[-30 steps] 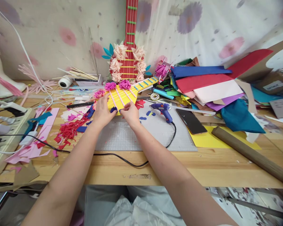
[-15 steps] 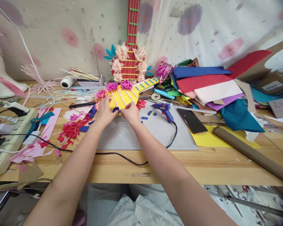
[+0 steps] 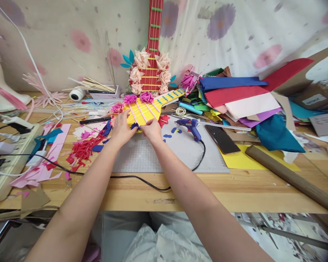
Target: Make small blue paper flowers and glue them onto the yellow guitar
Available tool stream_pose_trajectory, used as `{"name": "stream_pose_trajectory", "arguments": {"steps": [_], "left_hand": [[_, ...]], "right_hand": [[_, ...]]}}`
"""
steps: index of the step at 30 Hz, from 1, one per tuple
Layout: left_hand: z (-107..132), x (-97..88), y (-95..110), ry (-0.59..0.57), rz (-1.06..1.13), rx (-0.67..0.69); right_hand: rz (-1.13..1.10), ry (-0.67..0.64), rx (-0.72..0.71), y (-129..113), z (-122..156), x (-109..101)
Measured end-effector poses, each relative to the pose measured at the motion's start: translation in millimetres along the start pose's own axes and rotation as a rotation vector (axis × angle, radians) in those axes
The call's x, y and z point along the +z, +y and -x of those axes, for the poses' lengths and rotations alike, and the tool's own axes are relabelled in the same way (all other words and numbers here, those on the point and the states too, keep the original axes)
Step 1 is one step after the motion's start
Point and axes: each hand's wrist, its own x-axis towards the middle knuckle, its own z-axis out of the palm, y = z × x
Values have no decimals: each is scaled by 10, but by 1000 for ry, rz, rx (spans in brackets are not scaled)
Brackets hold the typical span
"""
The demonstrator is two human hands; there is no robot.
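A yellow paper guitar (image 3: 146,111) with pink strings and magenta paper flowers lies at the far edge of a grey cutting mat (image 3: 169,156). My left hand (image 3: 120,129) rests on the guitar's left side, its fingers curled against the body. My right hand (image 3: 152,130) is at the guitar's lower edge, its fingers pinched together. Between the two hands a small dark blue paper piece (image 3: 134,126) sits on the guitar's lower edge, touched by both hands' fingertips.
A blue glue gun (image 3: 190,126) lies on the mat, its black cord trailing to the left. A phone (image 3: 222,138), stacked coloured paper (image 3: 235,96) and a cardboard tube (image 3: 291,178) lie right. Red and pink scraps (image 3: 82,149) and a power strip (image 3: 8,156) lie left. A red guitar (image 3: 151,62) leans behind.
Both hands have stayed at the guitar's lower edge around the blue piece. The view shifted slightly; nothing else has moved.
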Motion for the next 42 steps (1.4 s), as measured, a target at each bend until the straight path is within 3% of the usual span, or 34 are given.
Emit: {"name": "stream_pose_trajectory", "arguments": {"steps": [12, 19, 22, 42], "left_hand": [[5, -5, -8, -10, -1, 2], [4, -6, -27, -13, -2, 9], [-2, -10, -30, -16, -7, 9], [-21, -52, -14, -29, 41, -12]], "right_hand": [[-81, -140, 27, -30, 47, -127], [307, -125, -354, -82, 178, -220], [435, -143, -417, -110, 204, -217], [469, -112, -409, -120, 252, -115]]}}
